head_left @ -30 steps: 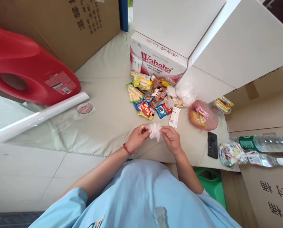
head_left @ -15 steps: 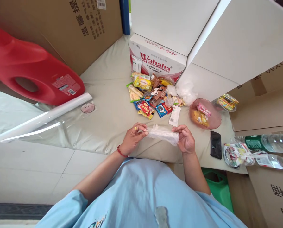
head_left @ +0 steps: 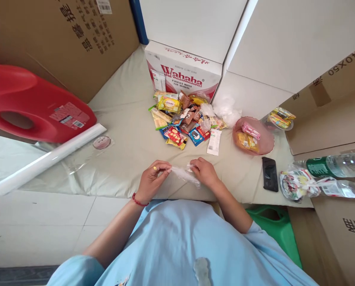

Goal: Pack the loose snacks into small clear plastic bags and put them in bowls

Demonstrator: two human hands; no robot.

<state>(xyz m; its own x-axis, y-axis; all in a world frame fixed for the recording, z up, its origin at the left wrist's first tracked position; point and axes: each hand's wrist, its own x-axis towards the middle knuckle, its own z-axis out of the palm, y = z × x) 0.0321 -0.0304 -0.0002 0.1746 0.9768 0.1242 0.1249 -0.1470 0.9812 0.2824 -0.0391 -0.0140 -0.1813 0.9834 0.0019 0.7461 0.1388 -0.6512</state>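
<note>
Left hand (head_left: 153,179) and right hand (head_left: 205,171) — slightly apart — are pinching a translucent plastic bag (head_left: 186,176). Snack packets (head_left: 177,136) are lying beyond.

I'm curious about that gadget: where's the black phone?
In the head view, the phone lies at the right, just below the pink bowl and left of the bottles.
</note>
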